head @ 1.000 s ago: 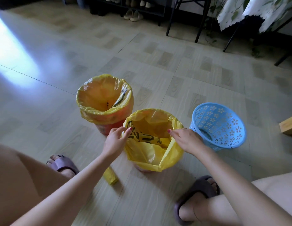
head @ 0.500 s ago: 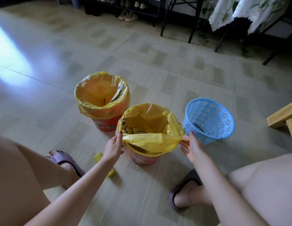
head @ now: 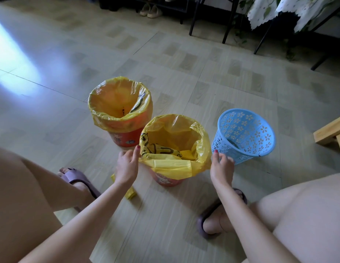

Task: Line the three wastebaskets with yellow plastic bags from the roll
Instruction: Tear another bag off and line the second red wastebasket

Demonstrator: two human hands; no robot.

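Three wastebaskets stand on the floor. The far left orange wastebasket [head: 127,138] has a yellow bag [head: 119,103] folded over its rim. The middle orange wastebasket [head: 166,180] holds a second yellow bag [head: 173,165], its near edge turned down over the rim. My left hand [head: 127,165] pinches that bag at the rim's left side. My right hand [head: 221,165] hovers with relaxed fingers just right of the bag, close to the blue perforated wastebasket [head: 243,135], which is unlined and tilted. The yellow bag roll [head: 130,193] lies on the floor, partly hidden behind my left forearm.
My feet in purple slippers [head: 78,177] rest on either side of the middle basket. A wooden furniture edge [head: 330,133] juts in at the right. Black table legs [head: 229,19] and a shoe rack with slippers [head: 151,11] line the back wall.
The bag's near edge has been pulled down over the middle basket's rim. My right hand has let go of the bag and shifted slightly right; my left hand stays at the rim.
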